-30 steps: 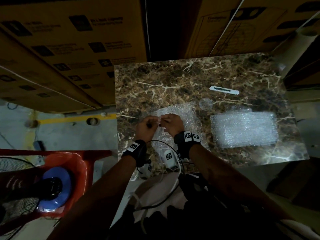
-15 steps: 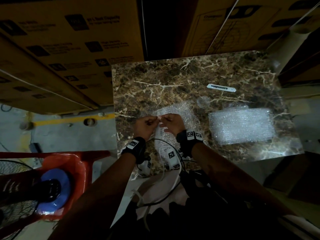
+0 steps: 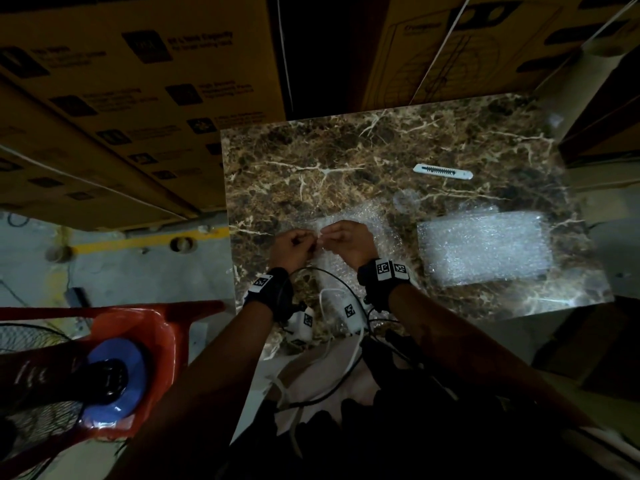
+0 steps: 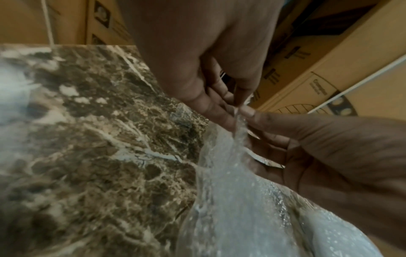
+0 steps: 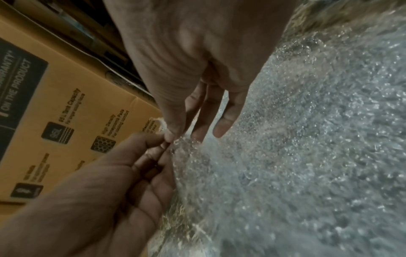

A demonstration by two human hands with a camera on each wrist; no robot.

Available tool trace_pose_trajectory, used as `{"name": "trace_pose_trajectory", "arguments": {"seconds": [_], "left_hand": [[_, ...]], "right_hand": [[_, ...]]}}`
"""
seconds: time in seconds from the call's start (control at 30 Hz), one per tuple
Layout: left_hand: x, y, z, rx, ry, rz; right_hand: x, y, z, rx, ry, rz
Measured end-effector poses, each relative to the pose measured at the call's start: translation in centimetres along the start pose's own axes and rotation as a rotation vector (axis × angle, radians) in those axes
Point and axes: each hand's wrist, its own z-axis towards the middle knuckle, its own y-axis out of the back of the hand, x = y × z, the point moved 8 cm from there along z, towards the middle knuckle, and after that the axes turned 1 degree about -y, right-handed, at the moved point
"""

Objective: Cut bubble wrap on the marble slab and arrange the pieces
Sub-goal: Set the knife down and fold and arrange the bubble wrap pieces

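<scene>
While hands [image 3: 322,242] pinch wrap [image 3: 372,223], cutter [image 3: 442,171] beyond

We see our left hand [image 4: 197,52] and right hand [image 4: 329,147] pinching one raised edge of bubble wrap [image 4: 237,200] — fingertips meeting — above the marble slab [image 4: 87,139].

The marble slab [image 3: 346,161] is dark brown with cream veins. The bubble wrap [image 3: 485,247] at 3 o'clock is pearly white; the knife [image 3: 442,170] at 1 o'clock white.
</scene>
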Motion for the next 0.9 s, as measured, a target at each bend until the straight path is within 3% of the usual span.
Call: {"name": "trace_pose_trajectory", "arguments": {"seconds": [0.13,0.37,0.53,0.67,0.9], "left_hand": [[0.0,-0.6,-0.6,0.021,-0.006,-0.098],[-1.0,-1.7,-1.2,0.180,-0.171,0.174],[-0.7,-1.5,-1.6,0.041,-0.135,0.190],[-0.6,-1.4,-1.5,-0.060,-0.119,0.219],[0.7,-1.2,-0.4,-0.041,-0.008,0.025]], "right_hand": [[0.5,0.3,-0.4,0.002,0.023,0.111],[-0.3,0.5,-0.2,-0.039,-0.046,0.095],[0.0,0.8,0.1,-0.088,-0.056,0.081],[0.4,0.4,-0.1,-0.037,-0.084,0.174],[-0.7,0.2,-1.1,0.116,-0.145,0.200]]}}
